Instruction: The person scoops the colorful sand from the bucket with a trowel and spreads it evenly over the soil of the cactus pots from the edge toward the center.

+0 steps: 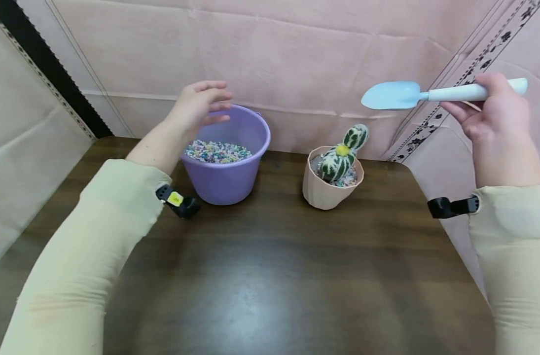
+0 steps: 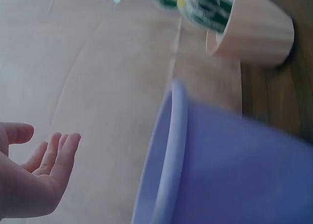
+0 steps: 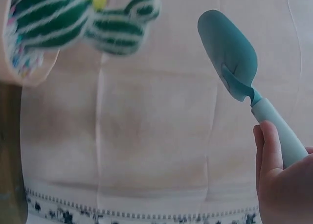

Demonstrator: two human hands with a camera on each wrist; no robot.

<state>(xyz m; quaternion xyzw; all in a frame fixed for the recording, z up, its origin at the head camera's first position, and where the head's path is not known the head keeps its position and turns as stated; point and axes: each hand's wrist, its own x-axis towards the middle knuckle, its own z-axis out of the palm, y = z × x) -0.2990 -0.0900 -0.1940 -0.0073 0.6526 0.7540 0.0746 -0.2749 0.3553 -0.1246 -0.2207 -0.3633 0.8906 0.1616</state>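
My right hand [image 1: 496, 111] grips the pale handle of a light blue garden trowel [image 1: 394, 95], held up in the air at the right with its blade pointing left. In the right wrist view the trowel [image 3: 230, 53] carries nothing visible on the side shown. The left hand [image 1: 198, 106] hovers over the near left rim of a purple bucket [image 1: 227, 182], fingers loosely extended and holding nothing. Multicoloured small pebbles [image 1: 218, 152] lie inside the bucket. Right of it stands a pinkish pot [image 1: 323, 193] with a green-and-white striped cactus [image 1: 338, 162] leaning in similar pebbles; a yellow flower sits on the cactus.
Both containers stand near the back edge of a dark brown wooden table [image 1: 252, 276]. Behind them hangs a pale pink cloth [image 1: 296, 59], with a patterned border at the right. Black straps circle both sleeves at the wrists.
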